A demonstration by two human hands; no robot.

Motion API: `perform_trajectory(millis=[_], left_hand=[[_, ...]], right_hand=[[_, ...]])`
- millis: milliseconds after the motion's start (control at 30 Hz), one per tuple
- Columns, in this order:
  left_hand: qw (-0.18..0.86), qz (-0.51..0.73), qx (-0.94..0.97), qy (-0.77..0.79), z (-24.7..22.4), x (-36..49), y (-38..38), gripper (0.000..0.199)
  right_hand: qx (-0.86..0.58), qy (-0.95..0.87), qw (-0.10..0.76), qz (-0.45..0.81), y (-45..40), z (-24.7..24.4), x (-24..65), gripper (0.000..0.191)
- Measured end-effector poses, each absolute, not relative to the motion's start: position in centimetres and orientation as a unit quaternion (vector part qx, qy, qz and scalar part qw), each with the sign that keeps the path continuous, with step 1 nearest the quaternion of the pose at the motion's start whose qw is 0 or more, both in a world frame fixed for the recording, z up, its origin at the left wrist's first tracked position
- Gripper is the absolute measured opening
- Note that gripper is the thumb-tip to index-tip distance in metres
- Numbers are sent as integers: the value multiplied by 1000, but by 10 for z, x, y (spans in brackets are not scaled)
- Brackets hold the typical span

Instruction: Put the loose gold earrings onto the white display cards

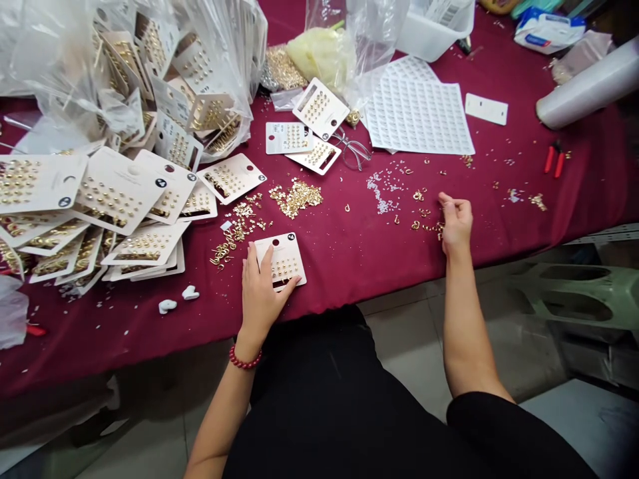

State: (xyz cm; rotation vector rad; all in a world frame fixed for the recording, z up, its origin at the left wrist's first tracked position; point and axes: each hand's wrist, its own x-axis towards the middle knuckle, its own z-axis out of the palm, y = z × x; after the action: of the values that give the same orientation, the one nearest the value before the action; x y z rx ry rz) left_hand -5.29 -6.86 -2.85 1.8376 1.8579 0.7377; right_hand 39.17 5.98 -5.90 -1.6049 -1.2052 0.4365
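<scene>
My left hand (262, 293) rests on a white earring card (294, 249) at the maroon cloth's front edge, its fingers spread across the card and over rows of gold studs. My right hand (456, 223) hovers with its fingertips pinched together among scattered small gold earring parts (424, 223). The frame does not show whether those fingers hold a piece. Between my hands lies a heap of gold studs (295, 198). Left of it, many filled cards (117, 189) overlap in loose stacks, beside a tangle of gold pieces (239, 226).
The maroon tablecloth (349, 256) carries sheets of small labels (418, 113), eyeglasses (352, 150), red-handled pliers (555, 158), and a white tub (434, 30). Clear plastic bags (214, 60) bulge at the back left. A white roll (589, 83) lies at the right. A green plastic stool (574, 299) stands below the table.
</scene>
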Motion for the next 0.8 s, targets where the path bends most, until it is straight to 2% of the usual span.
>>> perform_trajectory(millis=[133, 300, 400, 567, 733, 800], left_hand=[[241, 309, 638, 663, -25, -52, -70, 74], [277, 350, 601, 664, -20, -49, -69, 64], [307, 387, 556, 669, -20, -52, -66, 52], [416, 448, 470, 637, -17, -60, -59, 63], [446, 474, 438, 620, -15, -64, -50, 52], [443, 475, 439, 621, -17, -63, -48, 50]], right_hand=[[-627, -584, 457, 238, 55, -57, 338, 35], [-597, -600, 446, 289, 35, -45, 286, 30], [-593, -607, 464, 254, 43, -41, 290, 26], [-653, -555, 496, 138, 90, -52, 343, 25], [-644, -534, 507, 207, 100, -57, 344, 20], [-632, -563, 501, 182, 87, -46, 324, 21]])
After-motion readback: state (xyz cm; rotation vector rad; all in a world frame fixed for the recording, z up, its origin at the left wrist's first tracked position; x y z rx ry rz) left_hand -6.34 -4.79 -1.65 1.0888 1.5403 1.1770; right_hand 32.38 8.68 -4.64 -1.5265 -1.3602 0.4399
